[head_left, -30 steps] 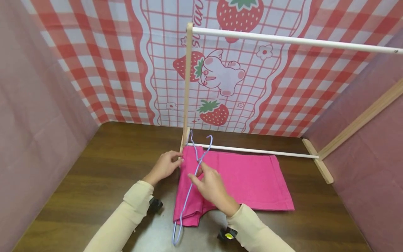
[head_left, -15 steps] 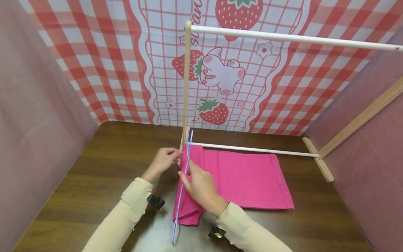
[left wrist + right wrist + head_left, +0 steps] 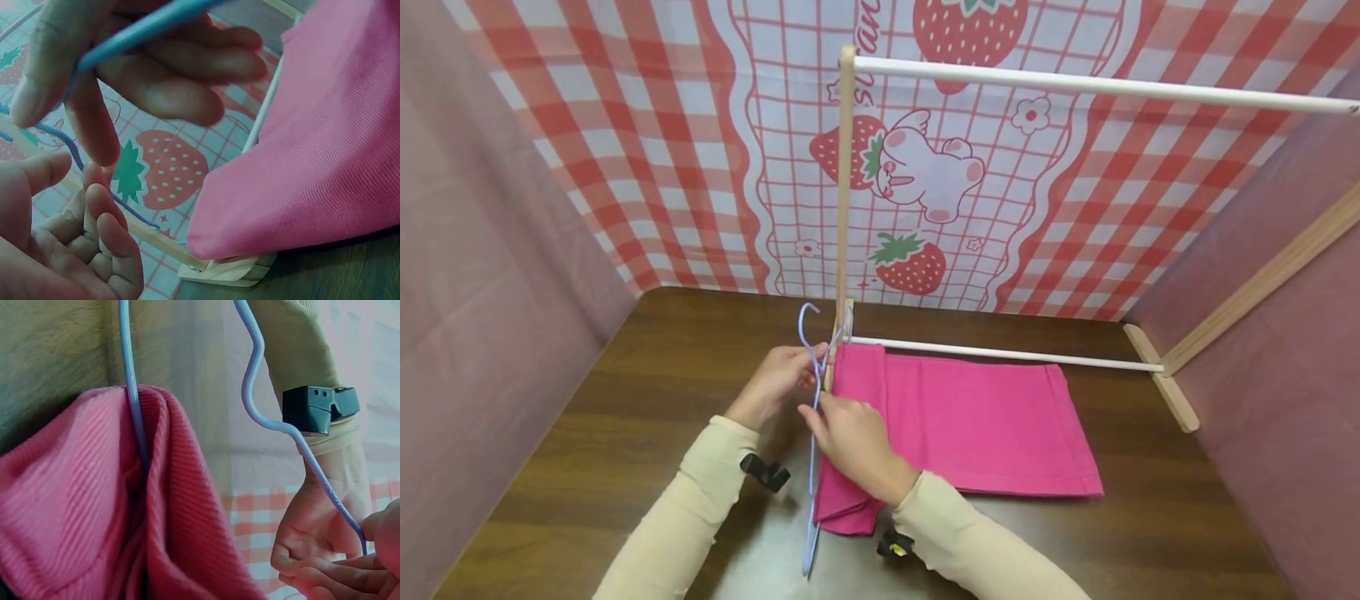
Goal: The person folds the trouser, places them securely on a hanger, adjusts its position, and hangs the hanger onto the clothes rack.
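In the head view a light purple wire hanger [image 3: 812, 467] stands tilted at the left end of a pink folded cloth [image 3: 992, 429]. One hanger wire runs into a fold of the cloth [image 3: 187, 519] in the right wrist view. My right hand [image 3: 859, 442] lies over the cloth's folded end and pinches the hanger wire between thumb and fingers. My left hand [image 3: 777, 382] is beside the hanger's neck, just below its hook. In the left wrist view, the left fingers [image 3: 103, 215] curl loosely beside the wire, the thumb apart from them.
A wooden rack post [image 3: 846, 192] rises behind the hands, with a white upper rod [image 3: 1097, 86] and a white lower rod [image 3: 1000, 353]. The rack's right foot [image 3: 1163, 379] sits on the brown table [image 3: 587, 467]. A strawberry-print checked curtain [image 3: 692, 167] hangs behind.
The hanger's hook has swung from right to left, across the cloth's folded end. My right hand has moved left with the wire; my left hand has shifted slightly left and up.
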Available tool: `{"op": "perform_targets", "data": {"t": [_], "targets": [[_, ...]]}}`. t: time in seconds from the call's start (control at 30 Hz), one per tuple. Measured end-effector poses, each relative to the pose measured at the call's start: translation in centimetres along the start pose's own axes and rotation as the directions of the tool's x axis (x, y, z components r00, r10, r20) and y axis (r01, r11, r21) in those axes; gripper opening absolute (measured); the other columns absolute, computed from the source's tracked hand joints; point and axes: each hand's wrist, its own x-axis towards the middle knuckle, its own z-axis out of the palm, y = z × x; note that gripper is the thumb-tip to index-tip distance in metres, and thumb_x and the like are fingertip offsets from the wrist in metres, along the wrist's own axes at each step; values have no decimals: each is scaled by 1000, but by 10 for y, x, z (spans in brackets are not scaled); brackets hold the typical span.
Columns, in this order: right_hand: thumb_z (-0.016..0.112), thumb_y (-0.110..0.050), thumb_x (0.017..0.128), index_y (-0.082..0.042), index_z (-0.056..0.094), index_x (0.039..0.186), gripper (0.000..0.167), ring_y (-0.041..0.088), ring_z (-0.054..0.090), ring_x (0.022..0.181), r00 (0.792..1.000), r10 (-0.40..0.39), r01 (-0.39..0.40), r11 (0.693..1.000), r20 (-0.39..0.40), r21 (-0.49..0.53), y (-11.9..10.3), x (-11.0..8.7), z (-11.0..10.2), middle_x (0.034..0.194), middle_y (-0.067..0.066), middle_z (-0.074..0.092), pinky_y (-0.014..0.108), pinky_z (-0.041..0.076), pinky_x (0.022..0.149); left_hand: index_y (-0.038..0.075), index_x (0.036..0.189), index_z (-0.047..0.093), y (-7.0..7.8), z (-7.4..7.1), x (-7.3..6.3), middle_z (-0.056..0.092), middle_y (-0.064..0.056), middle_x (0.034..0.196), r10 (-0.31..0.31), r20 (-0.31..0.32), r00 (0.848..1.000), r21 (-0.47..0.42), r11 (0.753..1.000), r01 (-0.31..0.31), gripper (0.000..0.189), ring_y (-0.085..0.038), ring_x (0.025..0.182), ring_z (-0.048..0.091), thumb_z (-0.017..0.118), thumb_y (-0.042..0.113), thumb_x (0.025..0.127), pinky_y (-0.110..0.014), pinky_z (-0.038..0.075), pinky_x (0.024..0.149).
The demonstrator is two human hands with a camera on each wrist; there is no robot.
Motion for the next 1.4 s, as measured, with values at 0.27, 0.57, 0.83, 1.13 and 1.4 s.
{"op": "perform_targets", "data": {"t": [0.27, 0.57, 0.83, 1.13, 1.4], "targets": [[60, -31, 96, -13, 53, 69, 33, 14, 48, 51, 1000, -2, 2, 999, 12, 32, 1, 3, 3, 54, -4, 46, 27, 39, 45, -5, 97, 68, 2, 0, -2, 58, 7, 61, -34, 84, 996, -71, 997, 40, 21, -2, 53, 47, 60, 14, 94, -16, 41, 52], [62, -25, 95, -3, 74, 98, 25, 11, 61, 64, 978, 179, -206, 913, 108, 353, 33, -1, 2, 84, 8, 74, 21, 49, 59, -11, 97, 69, 5, 11, -4, 49, 9, 52, 70, -66, 995, 125, 990, -61, 26, -3, 48, 41, 62, 13, 90, -18, 32, 47], [66, -14, 90, 0, 74, 94, 17, 15, 61, 69, 910, 384, -413, 857, 155, 309, 78, -1, -7, 83, 11, 73, 26, 51, 65, -12, 97, 70, 10, 20, -8, 50, 8, 55, 112, -143, 983, 184, 979, -84, 27, -4, 50, 40, 63, 13, 90, -20, 35, 50], [72, -17, 86, 11, 58, 119, 45, 12, 54, 64, 747, 523, -651, 699, 410, 296, 96, -9, 5, 76, 7, 62, 26, 49, 61, -19, 112, 61, 8, 20, -8, 61, 10, 63, 37, -168, 985, -34, 999, -43, 32, -1, 48, 40, 54, 7, 95, -16, 33, 46], [69, -10, 88, 6, 63, 92, 18, 8, 49, 41, 642, 498, -767, 418, 583, 488, 92, -16, 17, 61, 2, 56, 21, 45, 40, -19, 114, 61, 6, 14, -8, 55, 9, 56, 34, -142, 989, 1, 999, -35, 34, -1, 46, 38, 54, 10, 96, -16, 32, 45]]}}
